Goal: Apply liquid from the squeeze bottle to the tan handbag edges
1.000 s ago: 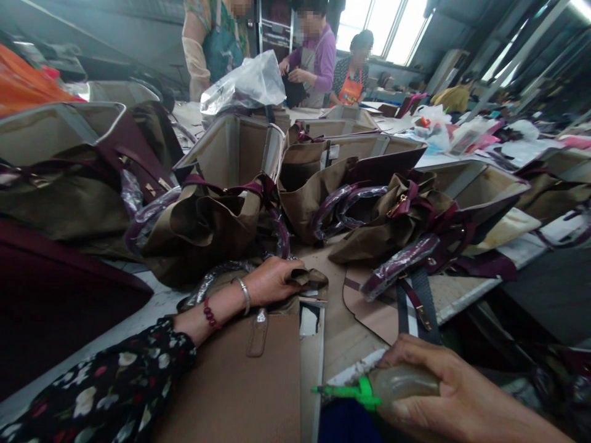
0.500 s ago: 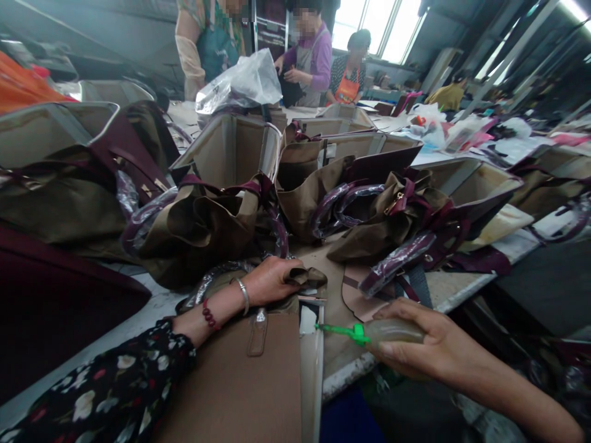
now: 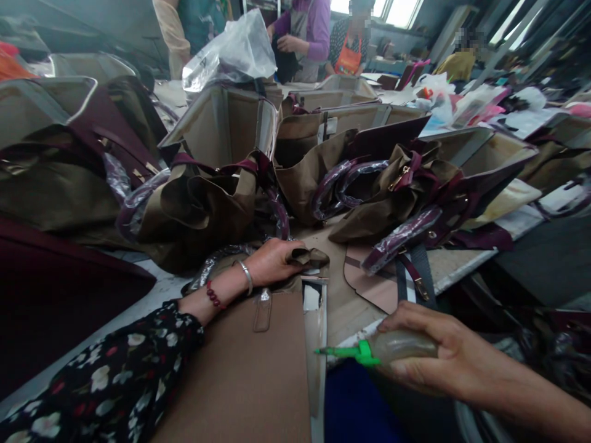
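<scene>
My left hand (image 3: 270, 263) is closed on the bunched olive lining (image 3: 314, 258) at the top of a brown handbag (image 3: 253, 375), which lies in front of me with a small strap loop (image 3: 262, 312) on its panel. My right hand (image 3: 429, 351) is wrapped round a translucent squeeze bottle (image 3: 406, 344) of murky liquid. Its green nozzle (image 3: 339, 352) points left, with the tip over the pale side edge (image 3: 316, 354) of the handbag; whether it touches, I cannot tell. A white patch (image 3: 311, 298) sits on that edge, above the tip.
Several part-made bags with olive linings (image 3: 203, 203), stiff maroon panels and plastic-wrapped handles (image 3: 401, 240) crowd the table behind. A pink-beige piece (image 3: 369, 280) lies near the table edge (image 3: 466, 267). Co-workers stand beyond a clear plastic bag (image 3: 231, 58).
My right hand has moved the squeeze bottle toward me, so the nozzle tip has gone from the white patch down along the edge. My left hand keeps its grip. The view has tilted downward.
</scene>
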The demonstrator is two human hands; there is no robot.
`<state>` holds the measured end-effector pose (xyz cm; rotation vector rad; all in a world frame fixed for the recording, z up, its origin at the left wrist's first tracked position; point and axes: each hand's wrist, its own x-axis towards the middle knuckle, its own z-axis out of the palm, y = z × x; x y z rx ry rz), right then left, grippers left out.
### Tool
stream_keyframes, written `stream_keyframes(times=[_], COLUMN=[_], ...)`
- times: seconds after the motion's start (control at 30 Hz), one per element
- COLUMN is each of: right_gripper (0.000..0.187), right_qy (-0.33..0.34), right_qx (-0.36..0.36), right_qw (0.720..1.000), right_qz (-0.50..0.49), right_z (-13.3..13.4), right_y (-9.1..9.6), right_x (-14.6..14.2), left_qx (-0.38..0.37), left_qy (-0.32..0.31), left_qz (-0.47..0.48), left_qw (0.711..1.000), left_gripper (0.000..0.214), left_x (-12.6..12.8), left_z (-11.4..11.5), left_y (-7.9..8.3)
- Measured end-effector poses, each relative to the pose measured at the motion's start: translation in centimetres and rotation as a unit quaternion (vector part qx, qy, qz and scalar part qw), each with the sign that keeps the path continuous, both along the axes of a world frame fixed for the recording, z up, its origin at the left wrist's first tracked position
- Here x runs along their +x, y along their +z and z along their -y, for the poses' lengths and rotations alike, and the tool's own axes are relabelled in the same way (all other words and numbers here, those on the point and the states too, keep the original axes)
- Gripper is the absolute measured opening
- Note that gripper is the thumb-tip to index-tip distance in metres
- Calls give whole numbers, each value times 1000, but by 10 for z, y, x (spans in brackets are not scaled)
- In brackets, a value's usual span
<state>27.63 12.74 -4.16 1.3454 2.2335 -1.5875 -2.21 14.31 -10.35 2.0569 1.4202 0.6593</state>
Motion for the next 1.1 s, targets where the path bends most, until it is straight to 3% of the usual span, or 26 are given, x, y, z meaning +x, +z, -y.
stream_keyframes(times=[0.2,0.37,0.53,0.7,0.87,1.0,1.1], right_gripper=[22,23,20,21,22,24,25], right_qy=[122,89,125,98,88,68,57], right_qx=[23,58,31,57,38,53,48], right_qw=[991,994,990,993,994,996,997], right_qz=[51,33,57,44,53,22,13], right_z=[13,17,28,37,45,49,51], right_y=[5,6,4,3,8,9,8], right_x=[4,4,5,4,9,18,22], left_qx=[9,27,59,96,150,278,306], left_qy=[2,-2,-11,-17,-43,-102,-119], left_qz=[1,-9,-7,-40,-104,-219,-283], left_qw=[1000,1000,998,994,982,930,901], left_gripper=[22,22,19,18,12,13,18], left_x=[-1,-2,-3,-1,-2,-3,-2], left_z=[0,0,-1,5,23,41,53], left_y=[-2,-4,-5,0,24,55,80])
